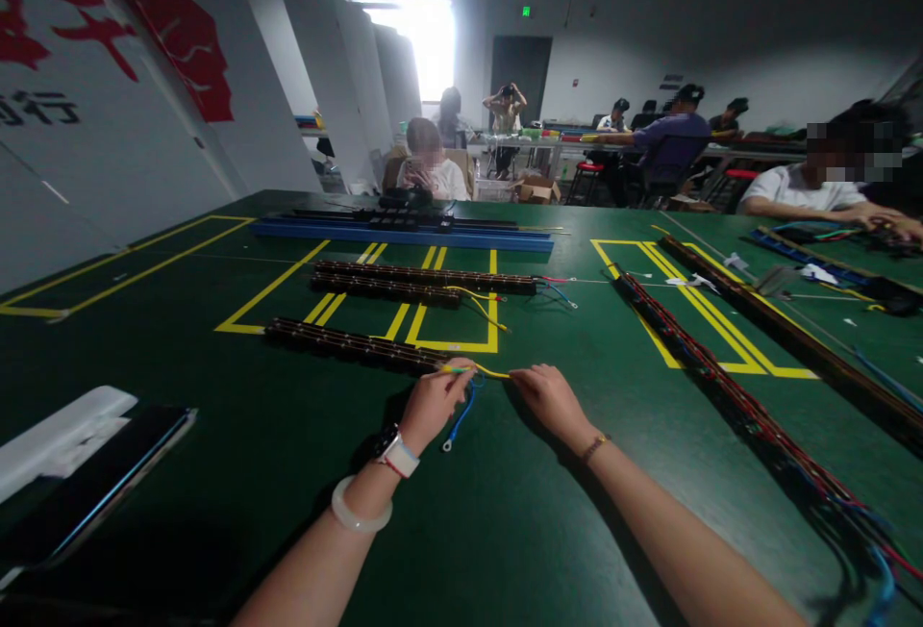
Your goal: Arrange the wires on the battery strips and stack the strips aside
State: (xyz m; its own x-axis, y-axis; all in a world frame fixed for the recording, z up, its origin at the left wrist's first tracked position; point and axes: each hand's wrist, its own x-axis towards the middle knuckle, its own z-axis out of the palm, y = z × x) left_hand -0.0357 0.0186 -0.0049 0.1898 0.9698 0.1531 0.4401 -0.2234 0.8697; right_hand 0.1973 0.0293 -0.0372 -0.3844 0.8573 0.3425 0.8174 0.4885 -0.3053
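Note:
My left hand (436,401) is closed at the near end of a dark slotted strip (346,338), pinching the wires that come out there. Between my two hands runs a short yellow wire (494,374). My right hand (546,394) pinches the free end of this wire; its tip is hidden in my fingers. Below my left hand hangs a blue wire (461,420) with a metal ring terminal. Farther back lie two more dark strips (425,279), with yellow, red and blue wire ends at their right.
Blue rails (404,235) lie across the far side of the green table (216,473). Long strips with red wires (707,367) run along the right. A phone (101,483) and a white device (64,430) are at the left. A co-worker (814,175) sits at the right edge.

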